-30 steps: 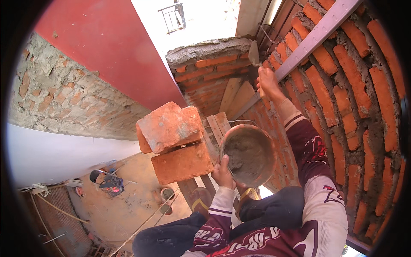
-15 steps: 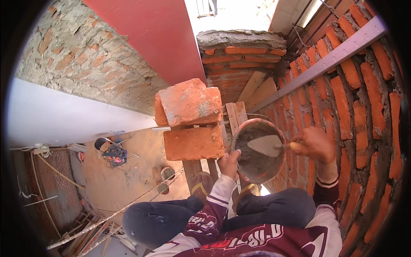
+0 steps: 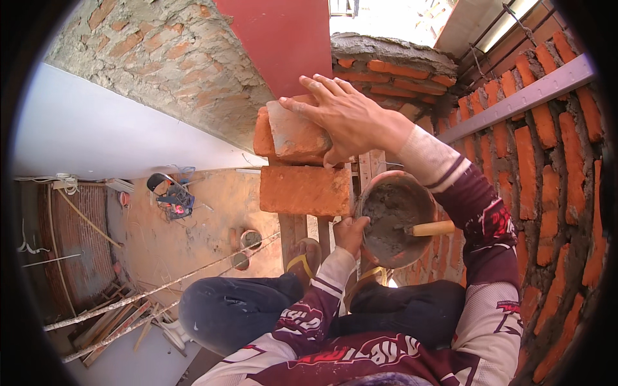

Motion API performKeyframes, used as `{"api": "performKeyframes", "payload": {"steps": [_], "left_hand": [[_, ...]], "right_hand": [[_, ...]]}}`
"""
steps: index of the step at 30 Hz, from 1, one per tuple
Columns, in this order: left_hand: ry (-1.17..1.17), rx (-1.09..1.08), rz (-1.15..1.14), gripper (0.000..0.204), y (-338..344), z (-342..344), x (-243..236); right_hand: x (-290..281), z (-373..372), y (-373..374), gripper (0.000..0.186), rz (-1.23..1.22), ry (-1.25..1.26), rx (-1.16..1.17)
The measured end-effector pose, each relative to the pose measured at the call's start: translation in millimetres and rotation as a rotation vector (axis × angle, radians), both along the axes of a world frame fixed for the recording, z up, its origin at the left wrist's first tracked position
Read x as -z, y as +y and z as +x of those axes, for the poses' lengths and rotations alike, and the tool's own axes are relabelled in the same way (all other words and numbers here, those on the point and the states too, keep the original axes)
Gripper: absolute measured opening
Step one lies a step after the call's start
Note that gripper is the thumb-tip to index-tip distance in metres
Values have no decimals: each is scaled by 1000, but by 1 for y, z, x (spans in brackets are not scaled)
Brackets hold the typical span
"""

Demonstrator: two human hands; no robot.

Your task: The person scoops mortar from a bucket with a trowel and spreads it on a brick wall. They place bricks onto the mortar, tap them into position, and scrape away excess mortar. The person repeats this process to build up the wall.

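Observation:
My right hand (image 3: 341, 119) spreads over the upper red bricks (image 3: 293, 138), its fingers stretched across them and its thumb down beside their near edge. Another brick (image 3: 302, 190) lies below them. My left hand (image 3: 349, 233) grips the rim of a round bucket (image 3: 423, 193) of grey mortar (image 3: 386, 209), just to the right of the stack. A trowel's wooden handle (image 3: 432, 228) sticks out over the bucket's right side; its blade is mostly hidden in the mortar.
A brick wall (image 3: 547, 193) with a metal bar (image 3: 515, 96) rises at right. My feet (image 3: 306, 257) are on narrow planks (image 3: 293, 228). At lower left are ropes (image 3: 161, 287) and a floor (image 3: 180, 238) far below with tools. A red panel (image 3: 277, 38) and rough wall (image 3: 148, 58) stand beyond.
My right hand held the trowel at the wall, brought it into the bucket, then let go and moved onto the upper bricks. My left hand stays on the bucket. The view has shifted.

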State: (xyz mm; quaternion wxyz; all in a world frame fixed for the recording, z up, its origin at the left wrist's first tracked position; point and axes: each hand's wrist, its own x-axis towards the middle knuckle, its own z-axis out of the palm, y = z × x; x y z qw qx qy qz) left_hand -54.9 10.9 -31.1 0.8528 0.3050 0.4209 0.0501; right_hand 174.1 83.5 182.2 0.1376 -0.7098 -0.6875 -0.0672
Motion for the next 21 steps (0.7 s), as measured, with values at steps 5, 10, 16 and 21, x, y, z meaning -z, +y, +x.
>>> {"api": "performKeyframes", "payload": {"steps": [5,10,16,21], "left_hand": [[37,-31,110,21,-4,-11,8],[50,-21,151,19,0,-10,-2],[170,48,235,21,1,-9,-8],[86,2,224,18,-1,-4,-10]], "right_hand": [[4,-3,7,105,-206,203,38],[7,10,-45,105,-134,283,151],[38,64,-117,105,-130,360,478],[112,92,-121,103,-443,433,653]]}}
